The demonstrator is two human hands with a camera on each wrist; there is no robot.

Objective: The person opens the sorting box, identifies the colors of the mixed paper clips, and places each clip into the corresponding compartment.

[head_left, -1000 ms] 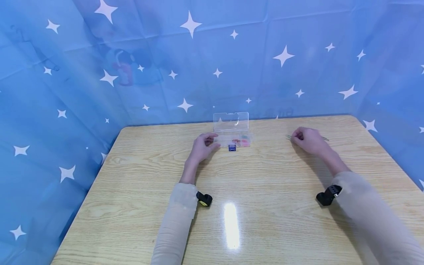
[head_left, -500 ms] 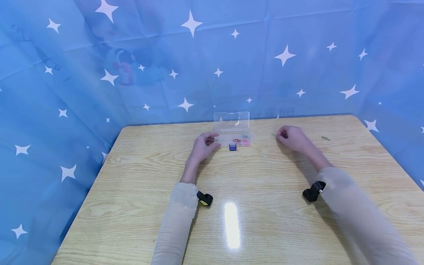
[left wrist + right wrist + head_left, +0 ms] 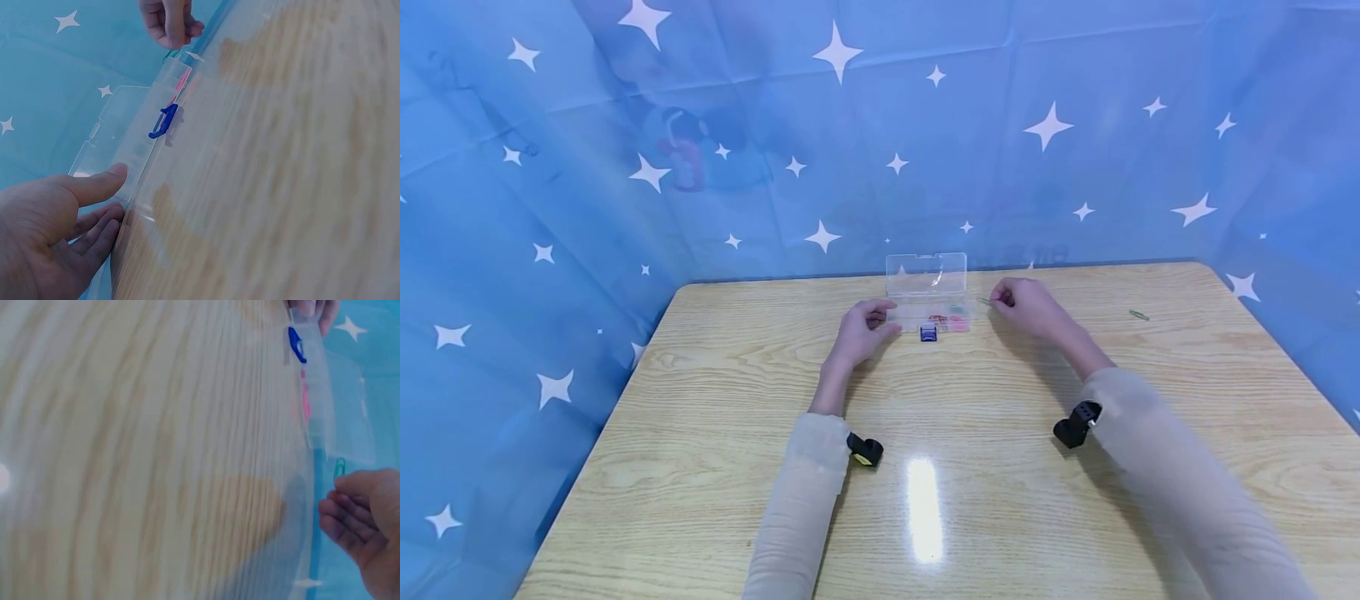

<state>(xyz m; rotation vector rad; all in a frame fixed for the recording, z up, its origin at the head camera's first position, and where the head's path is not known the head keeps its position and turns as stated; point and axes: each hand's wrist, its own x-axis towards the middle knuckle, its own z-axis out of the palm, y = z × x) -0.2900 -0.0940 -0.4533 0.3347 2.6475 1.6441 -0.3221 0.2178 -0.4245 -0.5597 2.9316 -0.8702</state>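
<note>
A clear plastic compartment box (image 3: pixel 908 312) stands near the table's back edge, its lid (image 3: pixel 917 283) raised and a blue latch (image 3: pixel 928 334) at the front. My left hand (image 3: pixel 859 331) holds the box's left end, thumb at the front and fingers beside it. Between thumb and forefinger, my right hand (image 3: pixel 1028 305) pinches a green paper clip (image 3: pixel 339 467), just right of the box. Inside the right-hand compartments lie small red pieces (image 3: pixel 937 318), pink pieces (image 3: pixel 957 323) and something green (image 3: pixel 957 309).
Another green paper clip (image 3: pixel 1138 315) lies on the wooden table (image 3: pixel 1000 467) toward the right. A blue star-patterned curtain (image 3: pixel 760 108) hangs right behind the table's back edge.
My right hand has moved left across the table toward the box, carrying the green paper clip; the other clip stays behind at the right. My left hand keeps its place on the box.
</note>
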